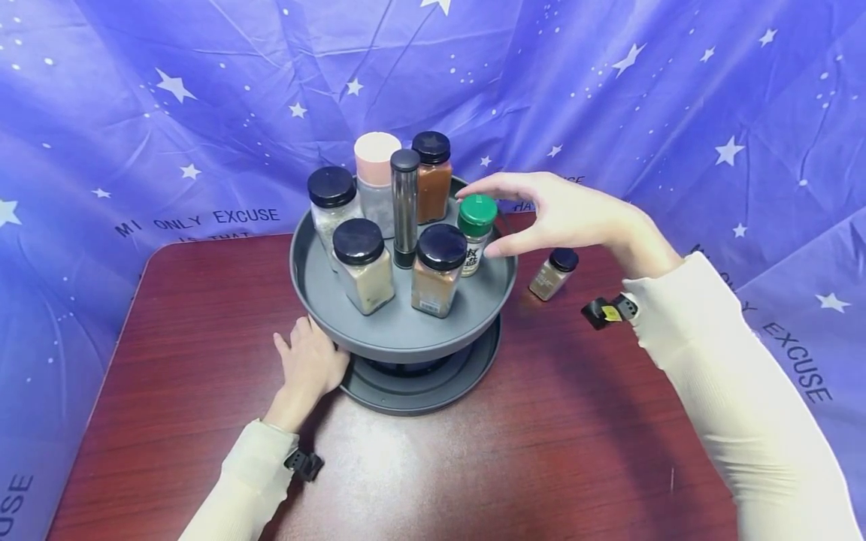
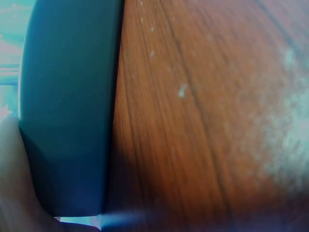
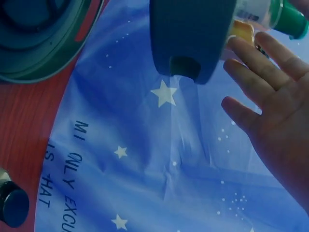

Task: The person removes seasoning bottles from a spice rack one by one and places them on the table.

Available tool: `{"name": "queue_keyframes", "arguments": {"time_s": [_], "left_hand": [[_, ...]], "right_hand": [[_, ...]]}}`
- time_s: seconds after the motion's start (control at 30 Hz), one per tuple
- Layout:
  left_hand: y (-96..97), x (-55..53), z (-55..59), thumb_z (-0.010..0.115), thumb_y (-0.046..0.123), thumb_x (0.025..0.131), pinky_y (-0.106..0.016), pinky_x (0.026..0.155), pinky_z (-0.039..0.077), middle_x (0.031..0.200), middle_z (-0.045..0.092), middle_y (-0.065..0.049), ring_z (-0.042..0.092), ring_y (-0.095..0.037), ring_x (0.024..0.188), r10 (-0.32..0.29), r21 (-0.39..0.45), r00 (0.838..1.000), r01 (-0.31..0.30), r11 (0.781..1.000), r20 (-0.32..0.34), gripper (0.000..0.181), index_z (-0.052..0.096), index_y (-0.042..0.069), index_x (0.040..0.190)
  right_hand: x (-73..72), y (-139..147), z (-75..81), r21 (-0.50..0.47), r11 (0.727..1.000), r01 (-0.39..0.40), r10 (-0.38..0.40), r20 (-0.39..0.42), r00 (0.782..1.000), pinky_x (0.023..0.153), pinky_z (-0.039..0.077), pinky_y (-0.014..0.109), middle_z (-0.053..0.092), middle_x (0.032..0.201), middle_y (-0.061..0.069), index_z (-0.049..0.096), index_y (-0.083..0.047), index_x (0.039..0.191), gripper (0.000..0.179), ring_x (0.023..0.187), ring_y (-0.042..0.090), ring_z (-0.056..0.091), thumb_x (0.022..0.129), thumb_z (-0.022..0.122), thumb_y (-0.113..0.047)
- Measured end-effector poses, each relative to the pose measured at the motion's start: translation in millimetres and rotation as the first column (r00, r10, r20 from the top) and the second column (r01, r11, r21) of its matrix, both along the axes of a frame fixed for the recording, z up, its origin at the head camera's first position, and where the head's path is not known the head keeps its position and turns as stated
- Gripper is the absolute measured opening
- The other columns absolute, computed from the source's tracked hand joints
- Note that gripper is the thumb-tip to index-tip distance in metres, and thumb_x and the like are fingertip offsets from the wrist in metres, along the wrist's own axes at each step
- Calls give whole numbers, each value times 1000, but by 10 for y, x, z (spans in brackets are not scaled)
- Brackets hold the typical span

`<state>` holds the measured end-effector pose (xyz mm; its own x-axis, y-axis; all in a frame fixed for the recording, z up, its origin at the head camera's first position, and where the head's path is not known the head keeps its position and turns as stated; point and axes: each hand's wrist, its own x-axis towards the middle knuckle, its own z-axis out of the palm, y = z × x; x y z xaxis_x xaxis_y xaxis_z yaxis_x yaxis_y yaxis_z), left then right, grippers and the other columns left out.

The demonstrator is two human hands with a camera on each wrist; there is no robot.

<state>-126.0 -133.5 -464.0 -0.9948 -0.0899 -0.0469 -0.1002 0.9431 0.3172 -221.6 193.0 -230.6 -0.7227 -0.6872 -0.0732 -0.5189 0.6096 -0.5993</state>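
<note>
My right hand (image 1: 564, 210) reaches over a two-tier grey turntable (image 1: 406, 330), thumb and fingers spread around a small green-capped shaker (image 1: 477, 214) on the upper tier. The thumb tip is at the shaker's side; firm contact cannot be made out. In the right wrist view the fingers (image 3: 246, 79) are straight, and the shaker (image 3: 270, 12) shows near their tips. My left hand (image 1: 311, 357) lies against the turntable's left side, its visible fingers straight and part of it hidden by the upper tier. A dark grey rim (image 2: 72, 106) fills the left wrist view's left side.
Several black-capped spice jars (image 1: 360, 263) and a pink-and-white-capped jar (image 1: 377, 180) stand around the centre post (image 1: 404, 203). A small black-capped jar (image 1: 553, 274) is on the reddish wooden table (image 1: 223, 300), right of the turntable. Blue star-patterned cloth (image 1: 237, 113) hangs behind.
</note>
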Motion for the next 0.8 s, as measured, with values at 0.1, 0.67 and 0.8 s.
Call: {"name": "queue_keyframes", "arguments": {"time_s": [0.1, 0.67, 0.8], "left_hand": [[-4, -9, -12, 52, 32, 90, -77, 110, 16, 127, 46, -34, 43, -51, 127, 1, 3, 1000, -1, 1000, 1, 70, 31, -11, 142], [-4, -4, -2, 53, 31, 90, -77, 109, 15, 126, 46, -34, 43, -51, 125, 4, 14, 1000, -4, 1000, -6, 69, 33, -11, 141], [-1, -6, -10, 52, 32, 90, -78, 109, 16, 127, 46, -33, 43, -51, 126, 11, 21, 1000, -11, 1000, -4, 70, 32, -11, 141]], "right_hand": [[-8, -42, -38, -8, 1000, -9, 9, 8, 1000, 104, 43, 33, 65, 125, -9, 53, -27, 140, 66, 117, 10, 57, 80, 82, -28], [47, -206, -43, -66, 997, 28, -27, 24, 999, 77, 54, 23, 67, 105, 3, 63, -17, 117, 37, 86, 14, 67, 83, 77, -20], [68, -207, -50, -78, 996, 32, -29, 46, 999, 81, 57, 26, 66, 110, 8, 60, -13, 122, 41, 93, 18, 71, 84, 75, -16]]}}
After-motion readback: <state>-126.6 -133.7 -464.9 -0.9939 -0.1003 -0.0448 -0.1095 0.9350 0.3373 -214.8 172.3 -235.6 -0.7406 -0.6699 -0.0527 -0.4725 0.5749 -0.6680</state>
